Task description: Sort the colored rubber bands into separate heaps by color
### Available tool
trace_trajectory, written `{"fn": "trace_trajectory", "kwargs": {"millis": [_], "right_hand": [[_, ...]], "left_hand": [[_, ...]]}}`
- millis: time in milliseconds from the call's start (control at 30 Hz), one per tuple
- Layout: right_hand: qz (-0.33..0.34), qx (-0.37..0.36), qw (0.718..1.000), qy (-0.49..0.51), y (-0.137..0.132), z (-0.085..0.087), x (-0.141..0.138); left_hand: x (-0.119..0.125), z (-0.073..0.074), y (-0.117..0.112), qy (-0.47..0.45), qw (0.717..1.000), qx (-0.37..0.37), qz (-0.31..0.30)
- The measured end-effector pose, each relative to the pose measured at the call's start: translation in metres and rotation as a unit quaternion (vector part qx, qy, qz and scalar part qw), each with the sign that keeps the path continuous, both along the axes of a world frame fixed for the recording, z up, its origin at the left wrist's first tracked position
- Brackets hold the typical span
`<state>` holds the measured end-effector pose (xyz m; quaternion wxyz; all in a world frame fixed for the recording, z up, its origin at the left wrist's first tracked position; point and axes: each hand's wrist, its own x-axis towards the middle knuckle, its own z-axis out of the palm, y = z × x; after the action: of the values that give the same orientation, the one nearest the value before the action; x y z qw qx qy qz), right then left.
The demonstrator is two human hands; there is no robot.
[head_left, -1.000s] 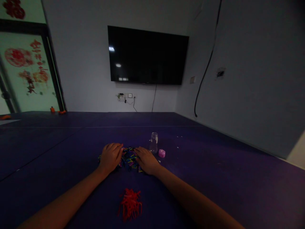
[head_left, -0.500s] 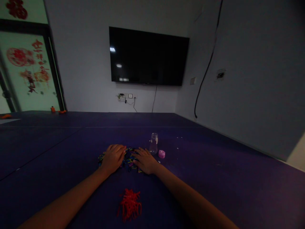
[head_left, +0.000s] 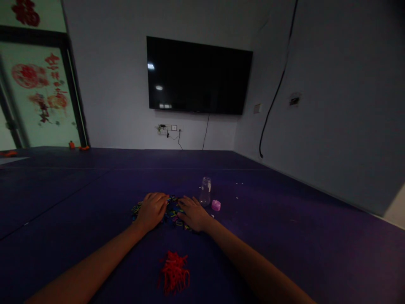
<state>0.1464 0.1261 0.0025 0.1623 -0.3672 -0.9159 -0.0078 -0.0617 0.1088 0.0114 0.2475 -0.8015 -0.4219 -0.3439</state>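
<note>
Covering multicoloured band pile (head_left: pixel 171 213), left hand (head_left: pixel 152 210), right hand (head_left: pixel 192 213), fingers (head_left: pixel 160 197) spread flat on top

I had both bare arms stretched forward, converging toward the middle. My left forearm (head_left: pixel 95 266) angled in from the lower left, wrist straight. The left grip (head_left: pixel 152 210) sat palm down, knuckles raised, fingers curled under, so I couldn't judge its closure. My right forearm (head_left: pixel 249 261) angled in opposite. The right grip (head_left: pixel 193 213) lay flat, fingers spread, close beside the left.
</note>
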Motion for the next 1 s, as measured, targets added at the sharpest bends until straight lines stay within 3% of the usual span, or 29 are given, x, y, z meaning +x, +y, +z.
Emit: {"fn": "trace_trajectory", "kwargs": {"millis": [567,1000], "right_hand": [[-0.012,-0.022,1.0,-0.004,0.0046,-0.0026,-0.0037],[0.019,0.019,0.999,0.045,0.0032,0.0001,0.0015]], "left_hand": [[0.0015,-0.005,0.0044,-0.017,1.0,-0.01,-0.014],[-0.0052,-0.0071,0.0082,-0.042,0.998,-0.009,-0.054]]}}
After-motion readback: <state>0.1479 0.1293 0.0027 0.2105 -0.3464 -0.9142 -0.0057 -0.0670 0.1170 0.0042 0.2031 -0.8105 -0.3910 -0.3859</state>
